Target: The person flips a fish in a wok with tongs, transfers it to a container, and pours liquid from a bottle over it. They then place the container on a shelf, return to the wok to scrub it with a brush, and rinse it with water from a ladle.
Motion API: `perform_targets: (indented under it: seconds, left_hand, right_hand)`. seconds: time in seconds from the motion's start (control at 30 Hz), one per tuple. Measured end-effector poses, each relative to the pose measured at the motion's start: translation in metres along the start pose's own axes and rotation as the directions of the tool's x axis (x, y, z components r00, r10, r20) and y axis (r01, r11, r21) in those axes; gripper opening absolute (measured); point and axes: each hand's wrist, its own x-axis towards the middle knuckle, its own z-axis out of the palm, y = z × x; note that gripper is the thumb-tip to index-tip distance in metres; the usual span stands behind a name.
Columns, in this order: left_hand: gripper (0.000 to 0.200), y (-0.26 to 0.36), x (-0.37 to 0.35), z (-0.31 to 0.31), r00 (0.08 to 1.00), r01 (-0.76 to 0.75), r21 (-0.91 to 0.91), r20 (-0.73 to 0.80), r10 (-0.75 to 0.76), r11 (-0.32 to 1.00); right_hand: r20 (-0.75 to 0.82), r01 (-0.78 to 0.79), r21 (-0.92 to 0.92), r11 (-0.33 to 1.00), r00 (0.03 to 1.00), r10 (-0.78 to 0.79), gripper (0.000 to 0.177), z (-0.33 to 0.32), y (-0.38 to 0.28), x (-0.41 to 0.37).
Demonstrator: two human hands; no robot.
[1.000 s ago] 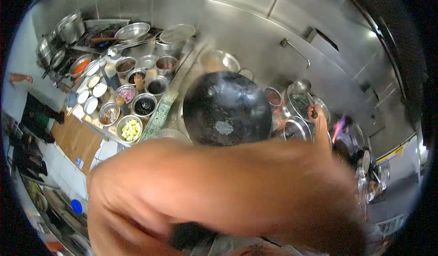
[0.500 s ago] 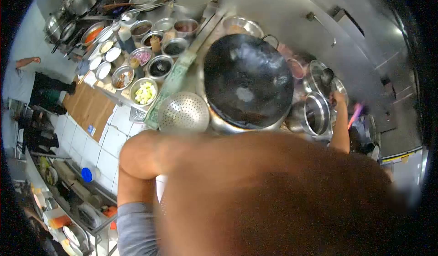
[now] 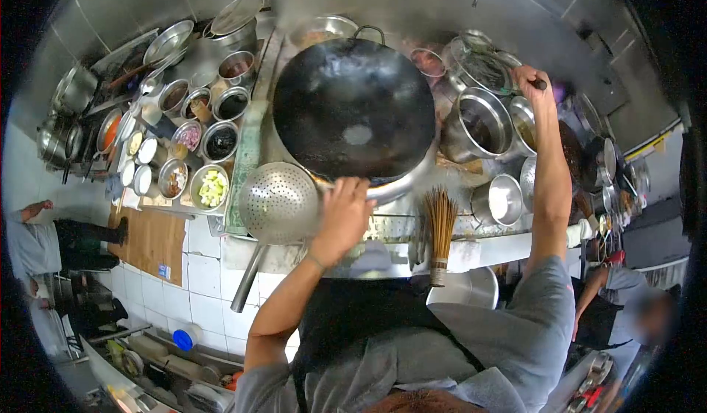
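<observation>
A large black wok [image 3: 353, 111] sits on the burner, its inside dark with a pale shiny spot near the middle. My left hand [image 3: 345, 218] is at the wok's near rim, fingers curled over the edge. Up and to the right, my right hand [image 3: 534, 85] is closed round the handle of a ladle, whose dark handle end shows at the palm. The ladle's head, over a round metal pan [image 3: 460, 63], is blurred. A perforated strainer [image 3: 278, 201] rests left of my left hand, its handle pointing toward me.
Bowls of ingredients, one with chopped green pieces [image 3: 212, 186], crowd the left counter. Steel pots [image 3: 480, 122] stand right of the wok. A bamboo brush [image 3: 440, 229] stands at the front edge. Other people [image 3: 626, 306] are at the right and far left.
The view has swung up and back, so my torso and left hand now show. My left hand is now at the wok rim. My right hand stays around the pans at right.
</observation>
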Motion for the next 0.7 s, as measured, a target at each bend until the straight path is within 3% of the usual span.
perform_targets:
  seconds: [0.07, 0.17, 0.27, 0.3, 0.4, 0.43, 0.53, 0.7]
  left_hand:
    - [0.034, -0.002, 0.005, 0.001, 0.998, -0.049, 0.007, -0.038, 0.050, 0.999]
    - [0.023, -0.022, 0.017, 0.021, 0.998, 0.030, 0.009, -0.054, -0.029, 1.000]
    - [0.022, -0.028, 0.019, 0.024, 0.996, -0.011, -0.009, -0.089, 0.010, 1.000]
    - [0.021, -0.025, 0.018, 0.019, 0.997, -0.018, -0.053, -0.076, 0.014, 0.998]
    - [0.020, -0.010, 0.018, 0.005, 0.989, -0.077, -0.126, -0.135, 0.060, 0.989]
    - [0.020, -0.014, 0.018, 0.010, 0.991, -0.067, -0.142, -0.124, 0.050, 0.988]
    - [0.021, -0.026, 0.018, 0.028, 0.993, -0.054, -0.117, -0.111, 0.041, 0.992]
    - [0.021, -0.028, 0.020, 0.030, 0.992, -0.074, -0.092, -0.105, 0.064, 0.993]
  right_hand:
    - [0.012, -0.006, 0.000, 1.000, 1.000, 0.006, 0.045, 0.025, 0.023, -0.021]
    - [0.030, -0.114, 0.077, 0.990, 0.993, 0.112, 0.055, 0.053, 0.057, -0.055]
    - [0.037, -0.193, 0.061, 0.979, 0.981, 0.191, 0.041, 0.067, 0.085, -0.082]
    - [0.034, -0.188, 0.075, 0.979, 0.982, 0.186, 0.053, 0.067, 0.095, -0.092]
    - [0.062, -0.308, 0.099, 0.946, 0.951, 0.303, 0.056, 0.062, 0.126, -0.116]
    - [0.009, -0.258, 0.126, 0.958, 0.966, 0.259, 0.055, 0.062, 0.141, -0.130]
    - [0.068, -0.293, 0.226, 0.929, 0.956, 0.285, 0.057, 0.053, 0.188, -0.166]
    - [0.049, -0.327, 0.128, 0.936, 0.945, 0.323, 0.053, 0.019, 0.213, -0.194]
